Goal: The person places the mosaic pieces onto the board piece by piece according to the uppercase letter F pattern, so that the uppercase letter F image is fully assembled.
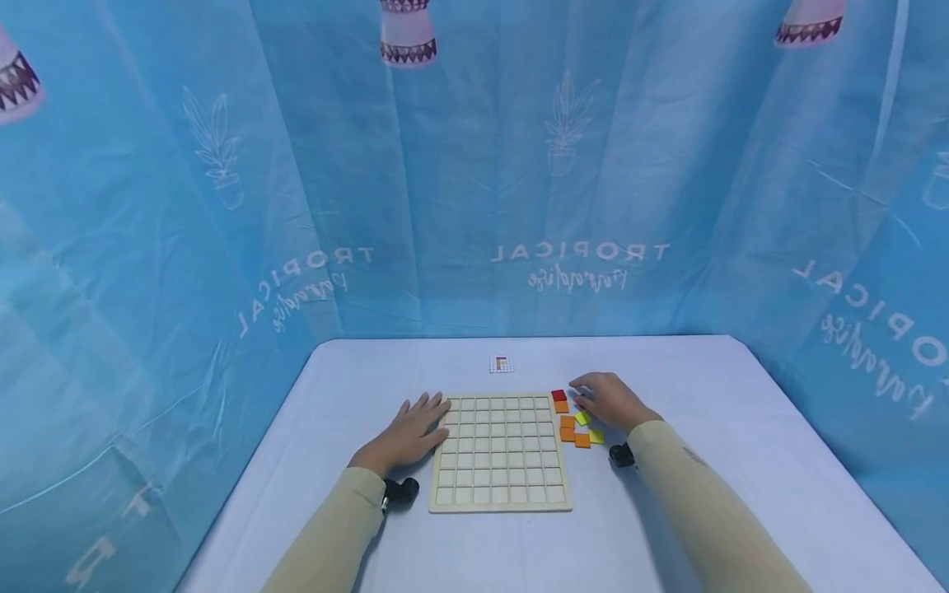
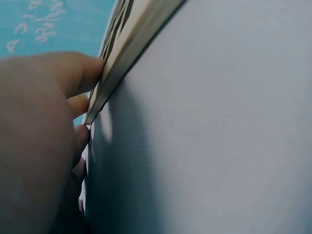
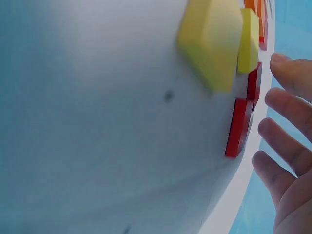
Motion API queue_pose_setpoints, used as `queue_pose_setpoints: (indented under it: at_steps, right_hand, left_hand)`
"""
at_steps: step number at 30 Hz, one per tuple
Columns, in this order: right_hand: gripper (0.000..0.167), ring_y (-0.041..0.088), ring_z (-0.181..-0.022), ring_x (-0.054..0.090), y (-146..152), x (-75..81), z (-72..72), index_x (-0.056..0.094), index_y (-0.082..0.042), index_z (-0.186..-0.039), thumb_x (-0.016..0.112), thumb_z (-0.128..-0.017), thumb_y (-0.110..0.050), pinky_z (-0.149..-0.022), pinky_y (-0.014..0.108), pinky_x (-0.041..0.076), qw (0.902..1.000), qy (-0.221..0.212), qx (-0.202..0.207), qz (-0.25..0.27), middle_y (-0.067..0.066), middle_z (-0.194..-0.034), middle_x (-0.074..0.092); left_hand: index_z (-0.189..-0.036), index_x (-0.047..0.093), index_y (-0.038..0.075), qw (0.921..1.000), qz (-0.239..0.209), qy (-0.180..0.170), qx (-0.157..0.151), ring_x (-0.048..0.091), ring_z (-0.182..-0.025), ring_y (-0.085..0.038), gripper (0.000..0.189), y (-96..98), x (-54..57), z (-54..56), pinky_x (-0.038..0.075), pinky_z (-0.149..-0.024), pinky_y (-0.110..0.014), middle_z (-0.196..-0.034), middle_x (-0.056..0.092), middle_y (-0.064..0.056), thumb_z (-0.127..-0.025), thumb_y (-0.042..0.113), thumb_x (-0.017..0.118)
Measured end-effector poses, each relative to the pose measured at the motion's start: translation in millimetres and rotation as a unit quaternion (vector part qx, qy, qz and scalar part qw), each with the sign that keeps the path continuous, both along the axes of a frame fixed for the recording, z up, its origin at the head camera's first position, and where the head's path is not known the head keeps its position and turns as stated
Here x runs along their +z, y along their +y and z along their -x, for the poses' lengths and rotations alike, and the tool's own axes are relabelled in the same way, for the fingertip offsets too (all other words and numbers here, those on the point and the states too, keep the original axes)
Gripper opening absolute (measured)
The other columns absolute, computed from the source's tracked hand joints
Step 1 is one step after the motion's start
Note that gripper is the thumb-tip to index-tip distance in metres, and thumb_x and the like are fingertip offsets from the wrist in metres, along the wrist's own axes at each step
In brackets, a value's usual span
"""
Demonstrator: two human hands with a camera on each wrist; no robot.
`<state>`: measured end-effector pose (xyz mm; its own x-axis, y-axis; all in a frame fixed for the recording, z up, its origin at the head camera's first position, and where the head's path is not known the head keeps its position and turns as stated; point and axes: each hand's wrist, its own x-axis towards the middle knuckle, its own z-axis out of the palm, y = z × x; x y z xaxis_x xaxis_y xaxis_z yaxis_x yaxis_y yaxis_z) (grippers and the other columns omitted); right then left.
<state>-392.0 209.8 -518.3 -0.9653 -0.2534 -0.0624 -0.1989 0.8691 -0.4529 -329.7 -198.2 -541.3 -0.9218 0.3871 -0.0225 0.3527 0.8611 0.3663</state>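
Observation:
A pale wooden grid board (image 1: pixel 502 473) lies flat on the white table. My left hand (image 1: pixel 408 432) rests at its left edge with the fingers spread; in the left wrist view the thumb (image 2: pixel 87 73) touches the board's side. To the right of the board, my right hand (image 1: pixel 608 399) hovers over loose square tiles, its fingers apart and nothing held. Near it lie orange tiles (image 1: pixel 582 441), yellow tiles (image 1: pixel 596 436) and a red tile (image 1: pixel 559 395) by the board's corner. The right wrist view shows two red tiles (image 3: pixel 239 127) beside yellow tiles (image 3: pixel 209 44), below the fingers (image 3: pixel 282 141).
A small printed card (image 1: pixel 501 363) with a coloured grid pattern lies behind the board. Blue printed curtains (image 1: pixel 474 206) hang around the back and sides of the white table (image 1: pixel 385 371).

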Motion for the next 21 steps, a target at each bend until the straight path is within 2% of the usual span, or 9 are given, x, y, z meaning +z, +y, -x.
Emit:
queue_pose_setpoints:
  at_steps: [4,13,21]
  right_hand:
    - [0.037,0.034,-0.136,0.054,-6,-1.4,2.2,0.074,-0.014,-0.135,0.078,-0.099,-0.017,-0.113,0.057,0.043,0.9999,-0.005,0.001,0.009,0.008,-0.140,0.066]
    - [0.031,0.030,-0.131,0.057,-17,-6.9,7.2,0.078,-0.016,-0.128,0.075,-0.099,-0.006,-0.112,0.054,0.044,0.9996,0.002,0.023,0.019,0.004,-0.135,0.069]
    - [0.027,0.031,-0.134,0.056,-18,-5.9,7.9,0.080,-0.016,-0.124,0.076,-0.099,-0.007,-0.113,0.055,0.043,0.9994,0.008,0.030,0.011,0.002,-0.136,0.069]
  left_hand:
    - [-0.167,0.035,0.014,0.9998,-0.015,0.005,-0.012,0.012,-0.159,-0.031,0.072,-4.2,-4.6,-0.4,0.002,-0.127,-0.052,-0.172,0.026,-0.007,-0.107,0.052,0.052]
    - [-0.168,0.032,0.016,0.9993,0.009,0.029,-0.021,0.011,-0.159,-0.028,0.081,-7.7,-14.4,1.2,0.002,-0.127,-0.048,-0.172,0.024,-0.005,-0.104,0.061,0.052]
    - [-0.167,0.033,0.015,0.9992,0.004,0.033,-0.024,0.011,-0.159,-0.029,0.080,-7.6,-13.2,0.0,0.003,-0.127,-0.048,-0.172,0.023,-0.006,-0.104,0.059,0.053]
